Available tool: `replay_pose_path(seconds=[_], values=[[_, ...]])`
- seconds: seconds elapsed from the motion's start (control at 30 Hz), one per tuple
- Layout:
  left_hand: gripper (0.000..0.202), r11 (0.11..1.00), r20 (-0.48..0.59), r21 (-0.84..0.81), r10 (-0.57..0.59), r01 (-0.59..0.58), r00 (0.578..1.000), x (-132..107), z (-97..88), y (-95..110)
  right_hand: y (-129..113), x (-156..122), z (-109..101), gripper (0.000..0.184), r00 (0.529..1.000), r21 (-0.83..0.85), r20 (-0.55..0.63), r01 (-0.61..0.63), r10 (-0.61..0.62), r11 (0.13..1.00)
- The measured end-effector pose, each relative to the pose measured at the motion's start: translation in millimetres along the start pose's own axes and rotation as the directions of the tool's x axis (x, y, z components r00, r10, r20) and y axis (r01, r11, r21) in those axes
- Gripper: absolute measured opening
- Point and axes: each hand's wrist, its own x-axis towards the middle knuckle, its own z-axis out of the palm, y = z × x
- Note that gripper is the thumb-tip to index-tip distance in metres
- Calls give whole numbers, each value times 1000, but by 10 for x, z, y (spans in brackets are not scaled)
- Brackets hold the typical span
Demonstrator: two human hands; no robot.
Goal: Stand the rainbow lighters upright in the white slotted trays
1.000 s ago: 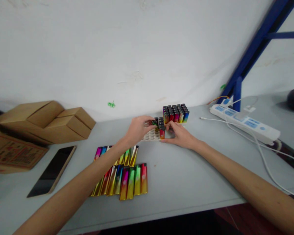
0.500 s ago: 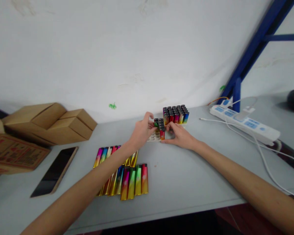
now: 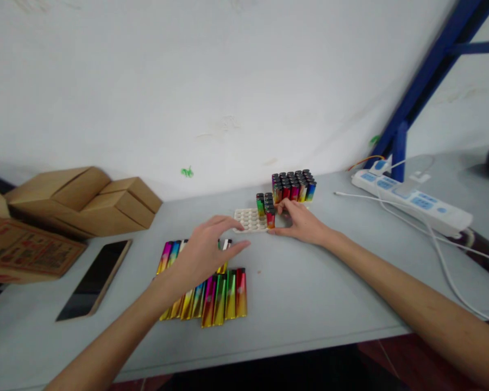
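Observation:
A white tray with round holes lies on the grey table, with a few upright colourful lighters standing at its right end. My right hand rests against the tray's right side, fingers curled near those lighters and holding nothing that I can see. My left hand hovers open, fingers spread, over the back row of shiny lighters lying flat near the front. A full block of upright lighters stands behind the tray.
Brown cardboard boxes sit at the back left, with a printed flat carton and a dark phone beside them. A white power strip with cables lies at the right, near a blue frame post.
My left hand has left the tray and moved back and left to above the flat lighters, now with fingers spread. One more lighter stands in the tray. My right hand stays put.

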Motion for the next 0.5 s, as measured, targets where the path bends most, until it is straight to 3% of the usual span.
replay_pose_path(seconds=[0.1,0.23,0.37,0.5], values=[[56,989,114,135,37,-53,993,-389,-9,43,-3,-1,-5,48,1000,7,-2,3,-3,1000],[96,961,205,245,80,-130,975,-745,122,42,-13,-7,-5,49,1000,-2,-6,-9,9,1000],[85,955,227,259,83,-142,970,-793,242,40,-8,-11,5,50,1000,-12,-7,-16,16,1000],[76,993,172,113,10,-30,985,-670,213,108,-2,-8,12,50,1000,-6,-12,-8,8,1000]])
